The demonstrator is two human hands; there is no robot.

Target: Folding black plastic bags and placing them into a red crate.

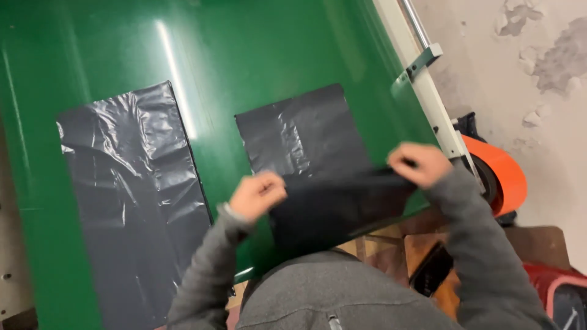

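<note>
On the green conveyor belt (257, 55), right-hand side, you've got a black plastic bag (312, 153) lying flat with its near end folded up toward you. Your left hand (257, 194) is closed into a pinch on the bag's near-left corner; your right hand (420, 164) is closed the same way on the near-right corner, right at the belt's edge by the white side rail (428, 98). Both hands hold the same bag, one at each end of the lifted edge, well apart, with the raised flap stretched between them and hanging down over the belt's near edge toward your grey hooded top (342, 293). Far part of the bag is flat on the belt, crinkled and slightly glossy, beyond both hands. A second black plastic bag (134, 201) lies flat to the left, longer, well apart from the first with bare green belt between them; neither hand touches it, your left hand is the nearer one. Off the belt to the right: an orange roll (504, 174) just beside the rail, below your right forearm, a peeling plaster wall (538, 67) behind it, and a red item (559, 284) at the lower right corner, too cropped to identify.
</note>
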